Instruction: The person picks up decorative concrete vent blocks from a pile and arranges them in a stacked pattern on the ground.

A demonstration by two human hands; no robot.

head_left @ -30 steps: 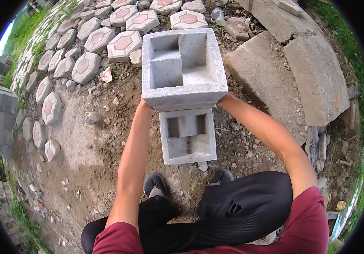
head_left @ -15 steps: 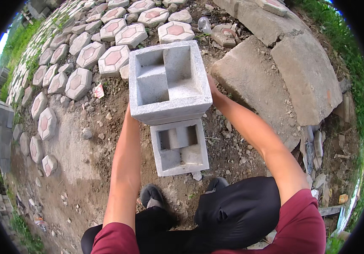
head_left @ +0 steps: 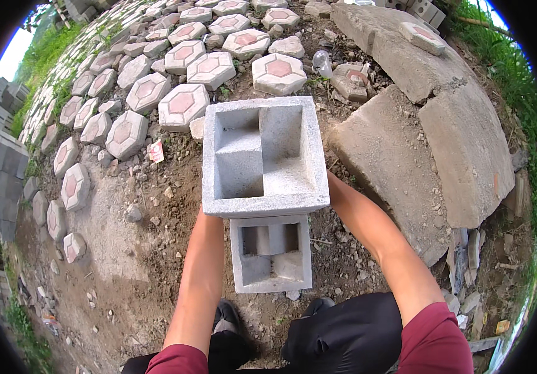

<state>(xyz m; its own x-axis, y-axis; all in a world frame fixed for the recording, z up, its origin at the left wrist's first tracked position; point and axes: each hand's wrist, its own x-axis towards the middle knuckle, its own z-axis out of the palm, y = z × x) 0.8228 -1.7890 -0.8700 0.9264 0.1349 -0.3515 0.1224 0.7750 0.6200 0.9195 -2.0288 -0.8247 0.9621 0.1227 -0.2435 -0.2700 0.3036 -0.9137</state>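
A pale grey concrete block (head_left: 284, 152), hollow and square with stepped inner cavities, is held up before me between both hands. My left hand (head_left: 209, 217) is at its left near side, and the block hides most of the fingers. On the right side is my right hand (head_left: 335, 185), its fingers also mostly hidden behind the block. Directly below and nearer to me, a second concrete block (head_left: 273, 282) of the same stepped shape rests on the dirt. From this angle I cannot tell whether the two blocks touch.
Rows of hexagonal pavers (head_left: 183, 107) with pink centres spread over the far left. Large broken concrete slabs (head_left: 399, 146) lie on the right. A clear plastic cup (head_left: 322, 63) lies beyond the held block. My shoes (head_left: 225, 316) are just behind the lower block.
The whole view has shifted, so both blocks and the ground appear lower in the picture. Both hands still hold the upper block, and the lower one stays on the ground.
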